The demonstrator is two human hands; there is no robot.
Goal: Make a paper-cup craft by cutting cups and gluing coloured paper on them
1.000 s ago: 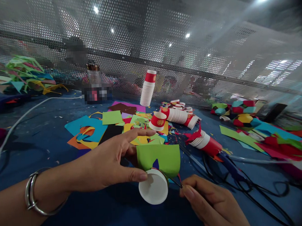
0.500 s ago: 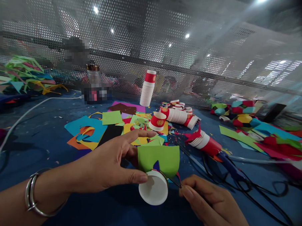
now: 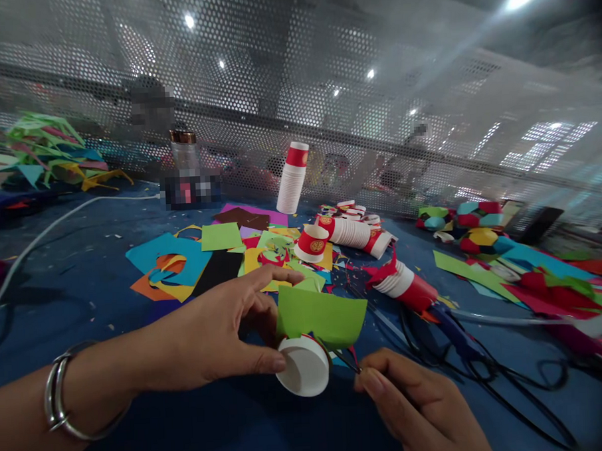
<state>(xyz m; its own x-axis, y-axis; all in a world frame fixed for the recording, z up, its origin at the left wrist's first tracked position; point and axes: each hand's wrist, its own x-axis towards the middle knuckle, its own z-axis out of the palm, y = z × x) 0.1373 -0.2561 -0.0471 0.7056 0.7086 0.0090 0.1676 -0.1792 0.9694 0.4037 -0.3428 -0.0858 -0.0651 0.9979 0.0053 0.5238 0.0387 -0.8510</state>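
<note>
My left hand (image 3: 230, 331) grips a white paper cup (image 3: 303, 368) with the thumb at its rim; the other fingers are partly hidden behind. The cup's mouth faces me. A green paper piece (image 3: 322, 315) stands up at the cup's far side, with bits of blue and red beside it. My right hand (image 3: 413, 393) is closed, thumb and forefinger pinching a thin dark strip (image 3: 347, 362) that runs towards the cup's right side. What the strip is, and whether it touches the cup, I cannot tell.
Coloured paper scraps (image 3: 277, 250) and a red cup (image 3: 312, 243) lie beyond my hands. A cup stack (image 3: 293, 177) stands behind. To the right are a blue glue gun (image 3: 455, 332), black cables (image 3: 532, 395) and paper pieces. A perforated screen (image 3: 254, 74) closes the back.
The cup has tilted and shifted slightly up. The green paper has swung to the right and its lower edge now looks straighter. Both hands keep nearly the same hold.
</note>
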